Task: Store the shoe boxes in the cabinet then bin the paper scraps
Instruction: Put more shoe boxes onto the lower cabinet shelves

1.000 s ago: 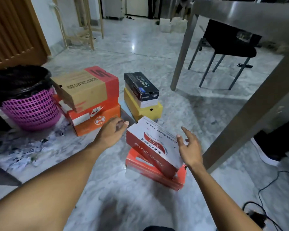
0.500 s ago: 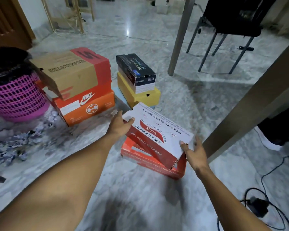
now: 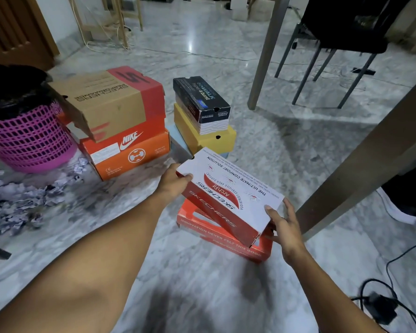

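A white-and-red Skechers ArchFit shoe box was held tilted over a red shoe box on the marble floor; whether the two touched could not be told. Its far left corner was gripped by the left hand, the fingers curled round the edge. Its near right end was clamped by the right hand, thumb on the lid and the other fingers spread along the end. On the lid "THE ULTIMATE COMFORT SOLUTION" was printed, and on the red box below "INNOVATION NEVER FELT THIS GOOD". Beyond, a brown Skechers Performance box was stacked on an orange Nike box, and a black GOwalk box on a yellow box. Paper scraps were strewn on the floor beside a pink basket
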